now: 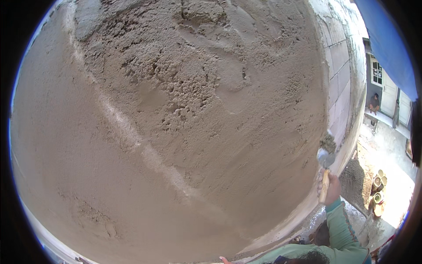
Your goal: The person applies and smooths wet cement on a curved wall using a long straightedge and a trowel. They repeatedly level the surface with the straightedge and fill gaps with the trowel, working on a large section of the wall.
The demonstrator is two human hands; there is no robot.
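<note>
My right hand, in a light green sleeve, is wrapped round the wooden handle of a trowel at the right edge of the wall. Grey wet mortar clings to the blade, which points up beside the wall's corner. A large face of wet brown plaster fills most of the view. Its upper middle is rough and pitted; the left and lower parts look smoother. A paler raised line runs diagonally across it. Of my left hand, only a small part shows at the bottom edge, its fingers mostly hidden.
Past the corner, the wall's side shows bare pale blocks. Below on the right lie a dark heap of sand or gravel and several buckets or pots. A person sits near a white door. A blue tarp hangs above.
</note>
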